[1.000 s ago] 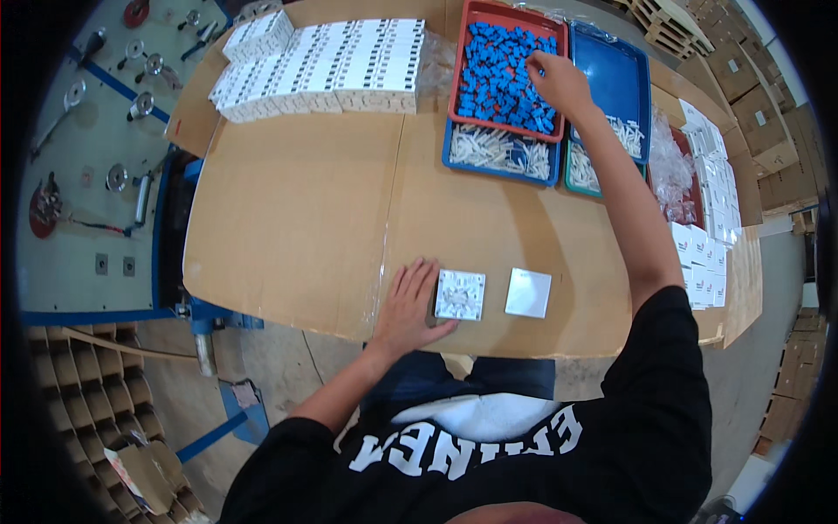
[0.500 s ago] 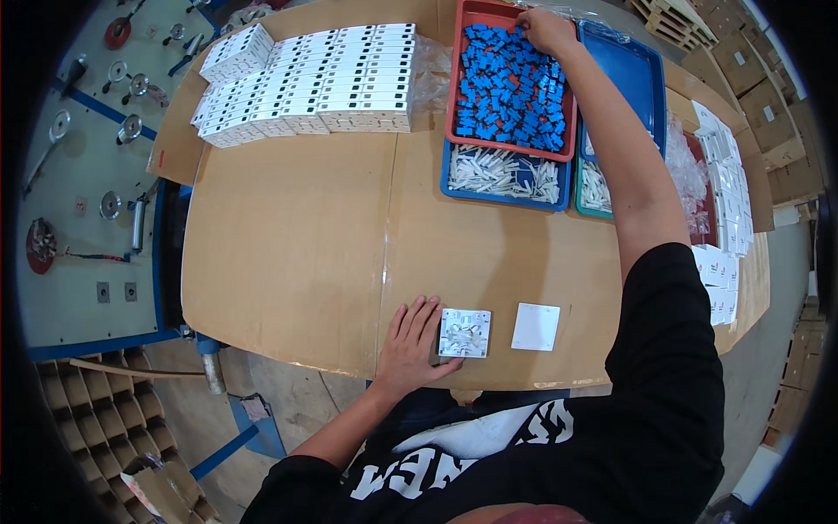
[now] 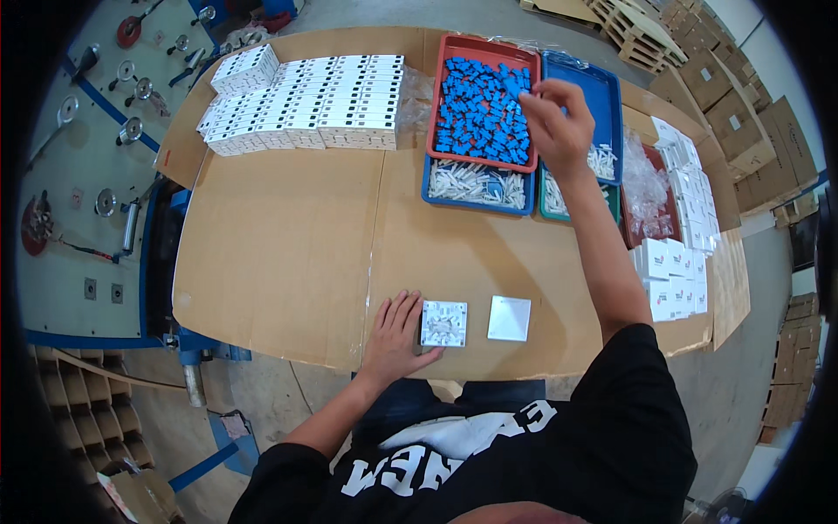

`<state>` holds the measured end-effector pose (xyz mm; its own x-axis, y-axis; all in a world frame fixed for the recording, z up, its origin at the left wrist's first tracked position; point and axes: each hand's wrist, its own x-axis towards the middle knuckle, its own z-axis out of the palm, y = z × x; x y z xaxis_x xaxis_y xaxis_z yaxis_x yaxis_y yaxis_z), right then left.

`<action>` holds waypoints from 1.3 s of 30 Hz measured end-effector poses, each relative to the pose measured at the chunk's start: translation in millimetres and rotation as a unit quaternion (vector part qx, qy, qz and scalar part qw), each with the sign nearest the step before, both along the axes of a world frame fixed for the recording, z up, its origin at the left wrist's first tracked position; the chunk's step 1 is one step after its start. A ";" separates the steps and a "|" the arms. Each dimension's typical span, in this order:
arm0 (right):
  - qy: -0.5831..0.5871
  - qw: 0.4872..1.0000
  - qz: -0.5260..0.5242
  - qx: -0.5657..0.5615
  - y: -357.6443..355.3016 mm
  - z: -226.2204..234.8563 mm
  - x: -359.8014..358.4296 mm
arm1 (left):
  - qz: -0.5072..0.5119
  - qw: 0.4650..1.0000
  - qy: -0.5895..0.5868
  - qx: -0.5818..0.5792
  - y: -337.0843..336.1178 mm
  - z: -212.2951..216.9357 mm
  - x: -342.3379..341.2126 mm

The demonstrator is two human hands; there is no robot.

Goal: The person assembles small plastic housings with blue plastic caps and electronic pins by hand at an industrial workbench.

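Note:
My left hand [image 3: 393, 342] lies flat on the cardboard-covered table with its fingers stretched out. Its fingers and thumb border a square white plastic housing [image 3: 443, 324], whose moulded inside faces up. To the right of that lies a smooth white square cover [image 3: 509, 319], apart from it. My right hand [image 3: 557, 127] is raised over the right edge of a red tray [image 3: 485, 161] full of small blue plastic parts [image 3: 480, 109]. Its fingers are curled together, and what they hold, if anything, cannot be made out.
Blue trays [image 3: 478, 207] and a green tray [image 3: 556, 215] hold white slim parts. Rows of white boxed units [image 3: 305, 105] stand at the far left. White boxes [image 3: 672, 279] and clear plastic bags [image 3: 644, 188] lie at right. A machine panel [image 3: 96, 262] stands left of the table.
My right hand has come back from the far edge of the red tray toward me, its arm now more bent. The left hand stays beside the housing. The whole view has shifted slightly.

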<state>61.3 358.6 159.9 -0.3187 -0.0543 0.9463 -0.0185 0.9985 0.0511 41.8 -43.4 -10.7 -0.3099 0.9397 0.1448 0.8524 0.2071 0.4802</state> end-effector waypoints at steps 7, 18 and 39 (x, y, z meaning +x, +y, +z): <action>0.025 0.999 0.018 0.021 -102.7 42.9 81.8 | 0.002 0.999 0.034 0.041 -4.9 -4.2 7.8; 0.055 0.645 0.395 -0.652 -225.1 36.6 131.5 | 0.010 0.998 0.020 0.060 -10.7 -13.8 11.2; 0.110 0.143 0.633 -0.753 -283.5 -32.0 148.5 | 0.021 0.997 0.014 0.078 -16.1 -13.0 13.8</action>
<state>209.7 75.1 127.9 -0.9086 0.3822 0.1684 -0.3973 -0.9153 -0.0662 55.5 -59.5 -23.7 -0.3430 0.8911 0.2972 0.8576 0.1680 0.4861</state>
